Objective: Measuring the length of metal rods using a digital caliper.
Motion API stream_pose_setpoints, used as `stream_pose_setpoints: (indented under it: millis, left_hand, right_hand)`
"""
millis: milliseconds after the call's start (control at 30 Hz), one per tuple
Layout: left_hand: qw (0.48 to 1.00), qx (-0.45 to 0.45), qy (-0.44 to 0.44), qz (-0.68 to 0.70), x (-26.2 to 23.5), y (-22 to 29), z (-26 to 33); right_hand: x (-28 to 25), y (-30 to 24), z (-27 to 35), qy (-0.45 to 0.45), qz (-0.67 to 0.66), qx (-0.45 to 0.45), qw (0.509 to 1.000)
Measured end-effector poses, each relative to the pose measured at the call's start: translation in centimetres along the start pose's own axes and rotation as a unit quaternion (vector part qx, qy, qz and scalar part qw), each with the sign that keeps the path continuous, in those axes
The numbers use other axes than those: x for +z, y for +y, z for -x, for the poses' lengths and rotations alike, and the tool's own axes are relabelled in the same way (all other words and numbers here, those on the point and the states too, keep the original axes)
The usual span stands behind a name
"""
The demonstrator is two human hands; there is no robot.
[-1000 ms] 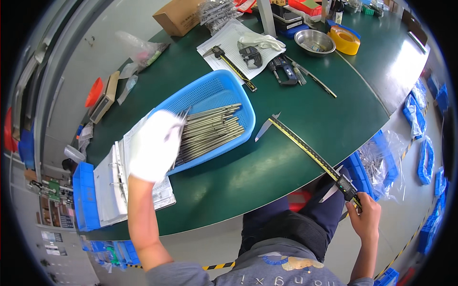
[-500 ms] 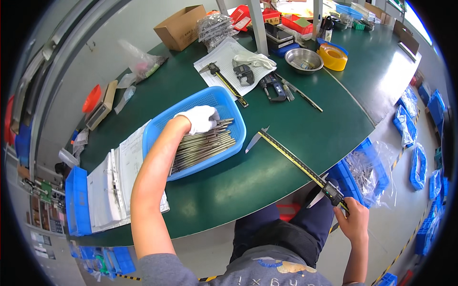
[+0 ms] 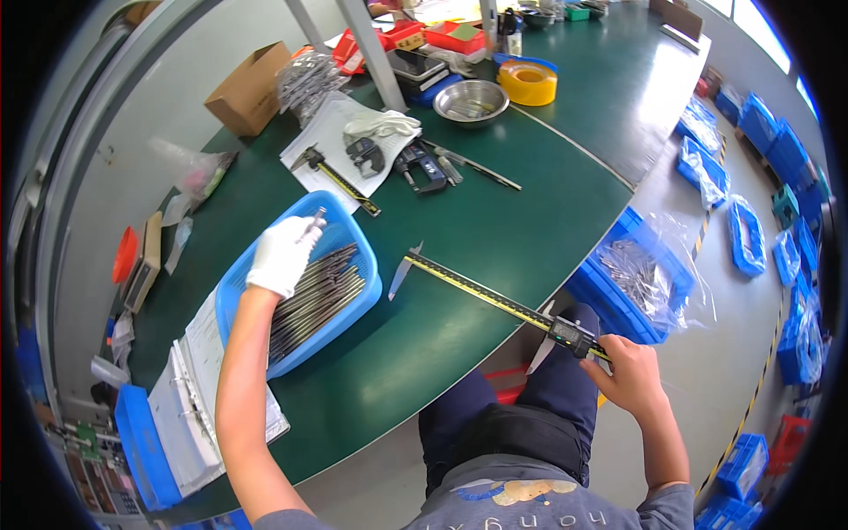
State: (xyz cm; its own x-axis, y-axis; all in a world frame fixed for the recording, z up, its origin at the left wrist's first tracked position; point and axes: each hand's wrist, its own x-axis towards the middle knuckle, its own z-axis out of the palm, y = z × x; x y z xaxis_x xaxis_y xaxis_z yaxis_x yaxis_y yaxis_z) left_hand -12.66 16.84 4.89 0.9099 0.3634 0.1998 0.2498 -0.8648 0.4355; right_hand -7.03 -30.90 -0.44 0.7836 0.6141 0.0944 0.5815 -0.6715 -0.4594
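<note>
Rods [image 3: 318, 305], heaped side by side in the blue basket [image 3: 374, 287], which stands on the left part of the worktop [image 3: 468, 208], back from its near edge. The gloved left hand [image 3: 284, 254] is over the rods, fingers drawn together; a grey tip shows there, but whether it is a gripped rod cannot be told. In so close a heap, a lifted rod could drag its neighbours or catch the rim, and slick glove fabric could let it slip. The bare right hand [image 3: 629, 375] is closed round one end of the caliper [image 3: 477, 290], its jaws wide apart, its beam crossing the near edge. Held only at that end, the long beam could dip and knock the edge; a loosened grip could send it off the worktop toward the lap.
</note>
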Motion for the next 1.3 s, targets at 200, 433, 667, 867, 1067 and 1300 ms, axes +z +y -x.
stream_pose_setpoints:
  millis: [200, 433, 667, 867, 1067, 1300]
  left_hand:
    - [0.873, 0.464, 0.115, -0.096, 1.0, 14.0, 4.9]
    - [0.873, 0.479, 0.059, -0.066, 10.1, 17.4, 10.4]
    - [0.905, 0.422, 0.037, -0.033, 12.4, 15.5, 10.7]
    - [0.922, 0.377, 0.008, 0.085, 12.8, 14.9, 10.9]
    - [0.908, 0.377, -0.021, 0.181, 13.0, 14.4, 10.1]
    - [0.882, 0.404, -0.034, 0.240, 13.4, 14.1, 9.6]
  right_hand:
    - [0.0, 0.1, 0.1, -0.012, 0.020, -0.003, 1.000]
    - [-0.1, -0.2, -0.1, -0.022, 0.010, 0.017, 1.000]
    - [0.0, -0.2, 0.0, -0.012, 0.013, 0.015, 1.000]
    - [-0.3, -0.4, 0.0, -0.016, 0.001, 0.019, 1.000]
    - [-0.2, -0.5, 0.1, -0.011, 0.002, 0.017, 1.000]
    - [-0.3, -0.6, 0.2, -0.011, 0.004, 0.019, 1.000]
